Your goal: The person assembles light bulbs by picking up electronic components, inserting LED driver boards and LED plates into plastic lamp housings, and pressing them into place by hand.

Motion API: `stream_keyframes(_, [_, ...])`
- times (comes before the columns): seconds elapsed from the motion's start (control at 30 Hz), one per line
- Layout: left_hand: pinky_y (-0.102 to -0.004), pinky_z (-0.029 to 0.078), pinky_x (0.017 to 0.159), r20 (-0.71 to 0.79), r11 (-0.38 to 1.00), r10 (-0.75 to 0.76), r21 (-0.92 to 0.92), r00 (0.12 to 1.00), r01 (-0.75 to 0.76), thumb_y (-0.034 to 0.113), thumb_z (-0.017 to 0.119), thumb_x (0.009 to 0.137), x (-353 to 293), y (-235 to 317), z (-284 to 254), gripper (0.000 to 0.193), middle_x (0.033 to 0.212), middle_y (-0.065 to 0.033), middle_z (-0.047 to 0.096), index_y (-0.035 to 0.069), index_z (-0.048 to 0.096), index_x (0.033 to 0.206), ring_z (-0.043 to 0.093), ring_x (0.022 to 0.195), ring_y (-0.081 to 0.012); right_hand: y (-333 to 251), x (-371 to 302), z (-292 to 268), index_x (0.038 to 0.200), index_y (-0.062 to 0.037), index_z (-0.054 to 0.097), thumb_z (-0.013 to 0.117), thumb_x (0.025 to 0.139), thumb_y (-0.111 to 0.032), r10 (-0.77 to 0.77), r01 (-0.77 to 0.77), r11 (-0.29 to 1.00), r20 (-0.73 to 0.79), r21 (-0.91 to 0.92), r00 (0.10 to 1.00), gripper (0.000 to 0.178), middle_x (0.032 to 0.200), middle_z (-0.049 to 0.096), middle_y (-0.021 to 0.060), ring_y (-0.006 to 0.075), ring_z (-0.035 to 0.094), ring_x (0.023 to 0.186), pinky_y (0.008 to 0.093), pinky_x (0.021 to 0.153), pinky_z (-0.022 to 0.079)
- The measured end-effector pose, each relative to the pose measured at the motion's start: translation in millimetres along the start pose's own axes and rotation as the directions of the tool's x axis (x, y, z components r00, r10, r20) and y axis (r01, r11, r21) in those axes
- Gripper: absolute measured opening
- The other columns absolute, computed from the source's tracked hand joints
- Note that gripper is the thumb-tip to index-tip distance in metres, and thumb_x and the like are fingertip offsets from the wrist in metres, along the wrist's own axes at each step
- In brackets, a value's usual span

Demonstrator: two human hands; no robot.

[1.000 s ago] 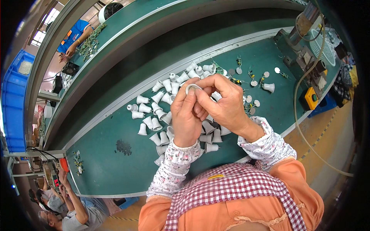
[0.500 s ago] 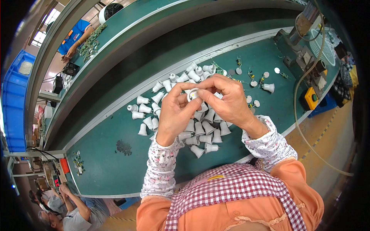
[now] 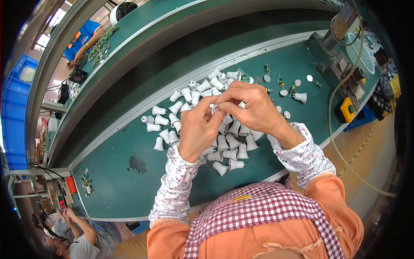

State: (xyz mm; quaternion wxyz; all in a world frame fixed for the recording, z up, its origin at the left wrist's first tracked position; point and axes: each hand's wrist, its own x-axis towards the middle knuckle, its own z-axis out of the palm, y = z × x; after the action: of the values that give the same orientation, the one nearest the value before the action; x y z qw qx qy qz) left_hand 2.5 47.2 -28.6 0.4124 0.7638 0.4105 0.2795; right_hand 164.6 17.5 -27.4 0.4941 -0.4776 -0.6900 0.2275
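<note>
Held raised over the middle of the bench (image 3: pixel 125 190), with wrists bent inward and fingertips together. With the left hand (image 3: pixel 196 129), gripping a white cup (image 3: pixel 214 109) from the left between upturned thumb and curled fingers. With the right hand (image 3: pixel 254 108), back uppermost and knuckles high, pinching at the same cup from the right, with the thumb laid across toward the left fingertips. Covering most of it with the fingers, so impossible to tell its tilt. Slanting inward from the near edge in floral sleeves (image 3: pixel 173 183), behind a checked apron (image 3: pixel 261 200). Hovering above a heap of loose cups (image 3: pixel 242 151), spread from the far edge toward the near one, and blocking its middle from sight. Having, toward the far edge on the right, scattered boards (image 3: pixel 283 88) with pale discs, near a lone cup (image 3: pixel 300 98) on its side. Flanked at the right end by a metal press (image 3: pixel 345 67), a yellow switch box (image 3: pixel 346 113) and a hanging hose (image 3: pixel 330 116). To the left, well apart, facing dark bits (image 3: pixel 137 164) and, by the left end, more boards (image 3: pixel 86 181).
</note>
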Motion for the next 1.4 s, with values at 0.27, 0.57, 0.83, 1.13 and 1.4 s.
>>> stream_keyframes(0.27, [-0.0204, 0.048, 0.055, 0.017, 0.748, -0.201, -0.643, 0.979, 0.164, 0.014, 0.059, 0.087, 2, -5, 0, 0.032, 0.075, -0.0075, 0.063, 0.000, 0.051, 0.114, 0.057, 0.061, -0.0091, -3, 7, 7, 0.093, 0.0013, 0.064, 0.061, 0.082, -0.011, 0.354, -0.353, 0.791, 0.097, 0.501, 0.930, 0.016, 0.080, 0.064, 0.0064, 0.0095, 0.060, 0.067, 0.0220, 0.060, 0.048])
stream_keyframes(0.57, [-0.0253, 0.046, 0.063, -0.546, 0.858, 0.395, 0.506, 0.739, -0.086, -0.007, 0.057, 0.080, -94, -49, -59, 0.027, 0.090, -0.0127, 0.061, 0.000, 0.054, 0.106, 0.059, 0.074, -0.0186, 31, -26, -5, 0.093, 0.0013, 0.063, 0.059, 0.086, -0.010, 0.422, -0.407, 0.825, 0.051, 0.392, 0.905, 0.015, 0.075, 0.060, 0.0005, 0.0058, 0.055, 0.066, 0.0188, 0.061, 0.046])
stream_keyframes(0.83, [-0.0320, 0.042, 0.056, -0.289, 0.627, 0.153, 0.767, 0.945, 0.133, -0.009, 0.054, 0.076, -199, -119, -58, 0.033, 0.078, -0.0121, 0.052, 0.007, 0.060, 0.105, 0.051, 0.065, -0.0270, 18, -19, 27, 0.091, 0.0014, 0.063, 0.059, 0.086, -0.010, 0.359, -0.391, 0.844, 0.156, 0.366, 0.920, 0.014, 0.076, 0.060, 0.0008, 0.0060, 0.055, 0.065, 0.0194, 0.061, 0.046])
stream_keyframes(1.13, [-0.0202, 0.038, 0.052, -0.398, 0.766, -0.490, -0.621, 0.775, 0.165, 0.012, 0.055, 0.088, -141, -50, -59, 0.029, 0.075, -0.0026, 0.058, 0.002, 0.052, 0.115, 0.048, 0.060, -0.0064, -20, -21, 59, 0.089, 0.0003, 0.064, 0.062, 0.081, -0.008, 0.256, -0.340, 0.900, 0.303, 0.272, 0.918, 0.012, 0.078, 0.064, 0.0038, 0.0082, 0.057, 0.068, 0.0219, 0.063, 0.046])
stream_keyframes(1.4, [-0.0307, 0.044, 0.059, -0.484, 0.676, 0.251, 0.708, 0.838, 0.206, -0.004, 0.054, 0.080, -174, -110, -54, 0.027, 0.083, -0.0121, 0.052, 0.007, 0.061, 0.103, 0.053, 0.069, -0.0260, -20, -20, 54, 0.088, 0.0004, 0.064, 0.062, 0.080, -0.008, 0.240, -0.332, 0.909, 0.333, 0.254, 0.912, 0.012, 0.077, 0.065, 0.0055, 0.0088, 0.058, 0.065, 0.0219, 0.060, 0.047])
